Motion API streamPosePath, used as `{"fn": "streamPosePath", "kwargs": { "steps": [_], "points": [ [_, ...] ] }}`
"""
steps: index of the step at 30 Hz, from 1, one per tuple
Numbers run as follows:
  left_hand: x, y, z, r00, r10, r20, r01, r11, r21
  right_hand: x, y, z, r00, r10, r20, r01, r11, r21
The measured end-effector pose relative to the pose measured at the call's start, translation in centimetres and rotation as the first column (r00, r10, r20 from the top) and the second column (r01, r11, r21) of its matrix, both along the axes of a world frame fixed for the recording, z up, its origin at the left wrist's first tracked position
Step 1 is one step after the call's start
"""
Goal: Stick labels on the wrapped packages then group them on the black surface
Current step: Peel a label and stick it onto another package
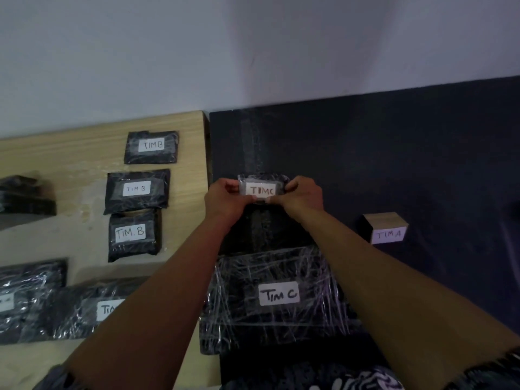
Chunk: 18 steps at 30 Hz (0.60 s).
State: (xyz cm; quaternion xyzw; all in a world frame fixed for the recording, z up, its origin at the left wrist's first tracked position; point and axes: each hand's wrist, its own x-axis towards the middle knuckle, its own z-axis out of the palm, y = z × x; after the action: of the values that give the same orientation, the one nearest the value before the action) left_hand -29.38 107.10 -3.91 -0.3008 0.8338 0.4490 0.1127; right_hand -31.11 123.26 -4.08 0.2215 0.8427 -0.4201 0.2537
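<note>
A plain pale wall (197, 52) stands behind two flat tops set side by side: a light wood table (84, 159) on the left and a black surface (394, 153) on the right.

Both hands are out over the black surface, close together. The left hand (225, 199) and the right hand (302, 198) each pinch one end of a small package (263, 182), with fingers curled round it. It is dark, wrapped in shiny clear film, and has a white label (261, 190) that reads TIM C. The hands hide its ends.

Nearer the person, a big package (275, 299) lies flat on the black surface. It is dark too, and its film is crinkly with bright streaks. Its white label says TIM C. A small wood block (385, 228) stands to the right, well apart, with a pale label reading TIM A.

On the wood table, three small packages (136, 192) lie in a line going away, each marked TIM B. More wrapped packages (56, 308) lie at the near left, one partly under the left arm. A dark pile (25, 195) sits at the far left edge; I cannot tell what it is.
</note>
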Motion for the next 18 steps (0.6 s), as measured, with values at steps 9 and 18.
{"fn": "streamPosePath", "kwargs": {
  "steps": [9,18],
  "points": [
    [0.4,-1.6,-0.8,1.000,0.009,-0.005,-0.008,0.981,0.191,-0.2,1.5,-1.3,0.993,-0.109,0.047,0.115,0.977,-0.177],
    [-0.6,0.0,-0.7,0.993,0.120,0.002,-0.119,0.988,-0.099,-1.2,-0.2,-0.5,0.989,-0.147,0.033,0.145,0.988,0.047]
  ]
}}
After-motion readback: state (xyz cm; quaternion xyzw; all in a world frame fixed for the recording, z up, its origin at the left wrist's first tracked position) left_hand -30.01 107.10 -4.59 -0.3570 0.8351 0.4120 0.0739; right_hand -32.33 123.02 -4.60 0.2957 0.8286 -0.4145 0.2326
